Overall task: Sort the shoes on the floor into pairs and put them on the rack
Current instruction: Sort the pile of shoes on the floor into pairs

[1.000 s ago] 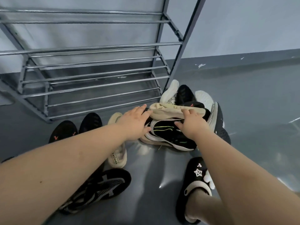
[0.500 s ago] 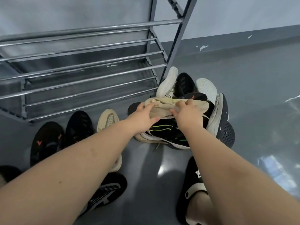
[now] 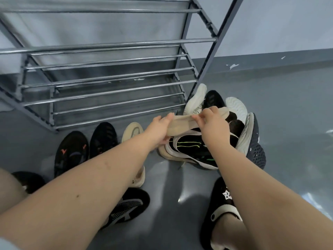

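Observation:
A beige knit shoe (image 3: 185,123) is held over a pile of shoes (image 3: 250,134) by the rack's right post. My left hand (image 3: 160,129) grips its left end and my right hand (image 3: 210,121) pinches its upper edge. Under it lies a black sneaker with green lines (image 3: 191,150). Its likely mate, another beige shoe (image 3: 133,132), stands on the floor to the left, partly behind my left forearm. The grey metal rack (image 3: 108,82) stands behind, and its visible bars hold no shoes.
Beside the beige shoe stand a black shoe (image 3: 102,139) and a black shoe with orange marks (image 3: 71,154). A black patterned sneaker (image 3: 126,206) lies near my left arm. My foot in a black slipper (image 3: 221,208) is at lower right. Grey floor stretches right.
Both hands have closed on the beige shoe and raised it off the pile. The view has tilted up, showing more of the rack.

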Motion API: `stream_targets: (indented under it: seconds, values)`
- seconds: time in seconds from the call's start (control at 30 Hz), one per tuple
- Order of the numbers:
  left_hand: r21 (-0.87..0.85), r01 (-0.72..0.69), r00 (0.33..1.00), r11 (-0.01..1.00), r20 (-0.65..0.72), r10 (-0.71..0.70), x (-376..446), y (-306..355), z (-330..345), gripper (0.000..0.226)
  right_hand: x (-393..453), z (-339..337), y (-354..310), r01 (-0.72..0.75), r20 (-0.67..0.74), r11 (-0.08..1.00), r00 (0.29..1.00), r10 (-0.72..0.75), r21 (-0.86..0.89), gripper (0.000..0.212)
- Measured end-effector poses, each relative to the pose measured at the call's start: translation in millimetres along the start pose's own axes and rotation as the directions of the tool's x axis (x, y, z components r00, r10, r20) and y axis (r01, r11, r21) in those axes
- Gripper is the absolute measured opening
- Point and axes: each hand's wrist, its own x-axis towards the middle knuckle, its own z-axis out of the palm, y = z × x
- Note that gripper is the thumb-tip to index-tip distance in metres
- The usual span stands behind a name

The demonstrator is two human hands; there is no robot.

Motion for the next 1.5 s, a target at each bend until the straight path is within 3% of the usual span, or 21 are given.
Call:
stream_targets:
  seconds: [0.1,0.33,0.43,0.5,0.53,0.6,0.67,0.77,0.83,0.9,1.13,1.33,1.5]
  values:
    - [-0.280,0.200,0.980,0.939,0.045,-0.195,-19.9,-6.2,-30.6,0.050,-16.5,-1.4,-23.0,0.090,0.008,0.995,0.996,-0.090,0.032,0.041]
    - [-0.325,0.274,0.959,0.905,0.158,-0.234,-59.3,-42.3,-115.0,0.046,-60.2,-2.4,-74.8,0.293,0.019,0.934,0.953,-0.303,0.205,0.035]
    - [-0.388,0.193,0.978,0.901,0.154,-0.143,-72.4,-51.5,-132.2,0.043,-74.5,0.2,-90.6,0.131,0.081,0.926,0.982,-0.170,0.354,0.041]
    - [-0.416,0.161,0.979,0.895,0.183,-0.091,-81.3,-56.7,-137.2,0.041,-78.2,2.8,-99.4,-0.125,0.205,0.880,0.978,0.032,0.459,0.064]
    - [-0.418,0.152,0.978,0.895,0.196,-0.075,-85.1,-59.8,-138.7,0.041,-78.3,5.0,-103.5,-0.286,0.304,0.817,0.942,0.143,0.500,0.076]
    - [-0.398,0.138,0.977,0.907,0.206,-0.058,-92.3,-66.2,-140.6,0.041,-78.4,10.5,-110.3,-0.579,0.533,0.612,0.797,0.285,0.539,0.087]
    - [-0.358,0.122,0.975,0.926,0.215,-0.045,-97.5,-69.6,-142.6,0.040,-80.3,15.8,-116.1,-0.728,0.694,0.412,0.670,0.262,0.547,0.079]
    - [-0.279,0.126,0.961,0.952,0.273,-0.047,-102.1,-70.7,-145.6,0.036,-84.9,27.8,-115.0,-0.750,0.708,0.265,0.660,0.251,0.606,0.063]
    - [-0.215,0.137,0.939,0.967,0.340,-0.057,-104.3,-71.3,-145.0,0.031,-93.3,35.6,-107.1,-0.731,0.678,0.113,0.670,0.302,0.672,0.052]
    - [-0.140,0.157,0.913,0.978,0.397,-0.090,-105.7,-74.3,-139.5,0.028,-106.2,44.8,-93.0,-0.698,0.635,0.035,0.670,0.384,0.715,0.047]
    - [0.107,0.198,0.874,0.974,0.431,-0.225,-98.8,-112.2,-105.4,0.043,-155.4,79.1,-48.2,-0.751,0.622,0.024,0.564,0.543,0.660,0.043]
    - [0.283,0.248,0.852,0.927,0.391,-0.347,-99.6,-149.3,-89.2,0.027,-186.4,106.1,-33.3,-0.896,0.682,0.128,0.410,0.606,0.424,0.051]
    - [0.440,0.237,0.829,0.866,0.373,-0.416,-105.6,-172.8,-69.5,0.025,-194.6,113.1,-16.1,-0.912,0.748,0.254,0.409,0.523,0.321,0.039]
